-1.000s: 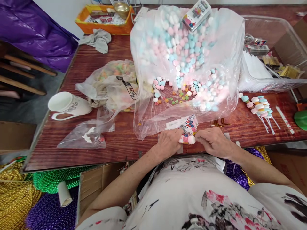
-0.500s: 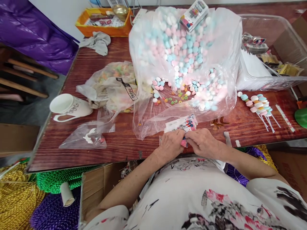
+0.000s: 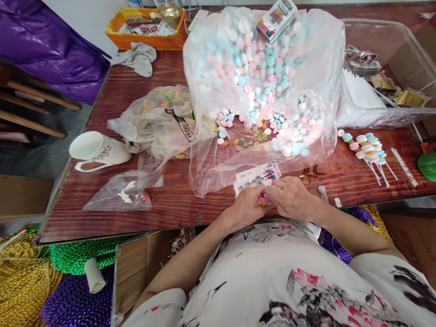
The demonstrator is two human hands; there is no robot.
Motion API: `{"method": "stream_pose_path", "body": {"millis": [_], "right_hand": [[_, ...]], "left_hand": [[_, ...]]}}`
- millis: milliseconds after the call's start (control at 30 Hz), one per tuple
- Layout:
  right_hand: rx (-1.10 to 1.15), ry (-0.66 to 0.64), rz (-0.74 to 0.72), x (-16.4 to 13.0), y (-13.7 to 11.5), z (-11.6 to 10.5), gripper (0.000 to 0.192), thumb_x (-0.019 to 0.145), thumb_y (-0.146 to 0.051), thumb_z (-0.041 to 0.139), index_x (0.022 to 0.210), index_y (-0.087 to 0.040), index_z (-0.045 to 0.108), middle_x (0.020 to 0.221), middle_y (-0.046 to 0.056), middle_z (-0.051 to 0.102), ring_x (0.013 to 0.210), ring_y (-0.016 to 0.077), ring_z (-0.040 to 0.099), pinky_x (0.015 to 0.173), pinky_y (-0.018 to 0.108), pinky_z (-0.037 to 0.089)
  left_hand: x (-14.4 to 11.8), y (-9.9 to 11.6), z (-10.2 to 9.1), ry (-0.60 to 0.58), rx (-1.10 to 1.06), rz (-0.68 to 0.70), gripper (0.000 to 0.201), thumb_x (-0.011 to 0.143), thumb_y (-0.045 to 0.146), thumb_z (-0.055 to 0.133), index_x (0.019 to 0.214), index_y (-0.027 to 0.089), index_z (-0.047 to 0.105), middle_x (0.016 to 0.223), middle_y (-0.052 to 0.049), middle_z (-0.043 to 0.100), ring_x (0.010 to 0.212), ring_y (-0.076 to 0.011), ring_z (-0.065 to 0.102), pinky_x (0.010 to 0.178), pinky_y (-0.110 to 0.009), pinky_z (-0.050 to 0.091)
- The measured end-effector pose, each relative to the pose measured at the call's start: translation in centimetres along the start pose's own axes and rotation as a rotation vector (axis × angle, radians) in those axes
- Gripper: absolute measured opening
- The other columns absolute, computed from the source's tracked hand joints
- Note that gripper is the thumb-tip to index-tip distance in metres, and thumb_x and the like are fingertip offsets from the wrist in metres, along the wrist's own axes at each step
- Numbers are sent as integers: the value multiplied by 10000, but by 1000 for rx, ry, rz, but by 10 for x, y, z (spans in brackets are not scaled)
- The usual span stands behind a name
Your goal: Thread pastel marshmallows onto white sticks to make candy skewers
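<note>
Close to the table's front edge, my left hand and my right hand meet with fingers pinched together. Between them a small printed packet shows pink and orange; the fingers cover most of it. Just beyond my fingertips lie printed paper labels, white with red and blue pictures. A large clear bag of pink, blue and white candies spreads behind them, with small coloured rings in its opening. To the right, candies threaded on white sticks lie in a bunch.
A white mug lies on its side at left, near a knotted bag and a small clear bag. A clear plastic bin stands at right. An orange tray and grey cloth sit at the back left.
My right hand has shifted slightly up and its fingers now cover more of the small packet. My left hand stays pinched beside it. The things on the table keep their places.
</note>
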State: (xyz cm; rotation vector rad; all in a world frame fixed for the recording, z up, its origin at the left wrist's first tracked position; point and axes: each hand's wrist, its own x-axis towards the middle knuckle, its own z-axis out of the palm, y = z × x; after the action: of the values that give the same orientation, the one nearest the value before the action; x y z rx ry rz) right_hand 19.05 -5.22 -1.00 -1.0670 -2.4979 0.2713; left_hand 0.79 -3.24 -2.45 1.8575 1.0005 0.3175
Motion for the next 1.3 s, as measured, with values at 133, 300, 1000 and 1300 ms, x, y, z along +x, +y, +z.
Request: {"method": "stream_pose_path", "body": {"millis": [133, 300, 1000, 1300], "right_hand": [[103, -84, -43, 3, 13, -15, 181, 879, -100, 435, 822, -182, 586, 693, 19, 593, 609, 135, 433, 584, 292, 217], [124, -91, -142, 13, 23, -39, 238, 917, -128, 402, 778, -187, 586, 662, 18, 556, 628, 145, 418, 604, 307, 223], [769, 570, 535, 13, -13, 39, 185, 903, -301, 554, 784, -211, 663, 702, 13, 616, 684, 156, 565, 676, 314, 489], [455, 750, 420, 18, -12, 49, 127, 880, -235, 568, 867, -235, 695, 785, 41, 590, 751, 181, 548, 714, 365, 458]], "left_hand": [[-6, 3, -24, -139, -404, 7, 483, 661, 366, 801, 1086, 167, 687, 990, -53, 691, 907, -199, 616, 751, -261, 493], [-10, -1, -50, -359, -715, -218, 425, 777, 465, 708, 1038, 130, 708, 735, -55, 664, 586, -126, 597, 524, -225, 472], [2, -1, 2, 444, -460, 19, 332, 876, 469, 591, 712, 186, 650, 699, -15, 590, 698, -143, 527, 743, -303, 489], [-1, 4, 9, 158, -1093, -119, 414, 764, 530, 706, 700, 135, 598, 687, -4, 577, 653, -106, 506, 671, -226, 438]]}}
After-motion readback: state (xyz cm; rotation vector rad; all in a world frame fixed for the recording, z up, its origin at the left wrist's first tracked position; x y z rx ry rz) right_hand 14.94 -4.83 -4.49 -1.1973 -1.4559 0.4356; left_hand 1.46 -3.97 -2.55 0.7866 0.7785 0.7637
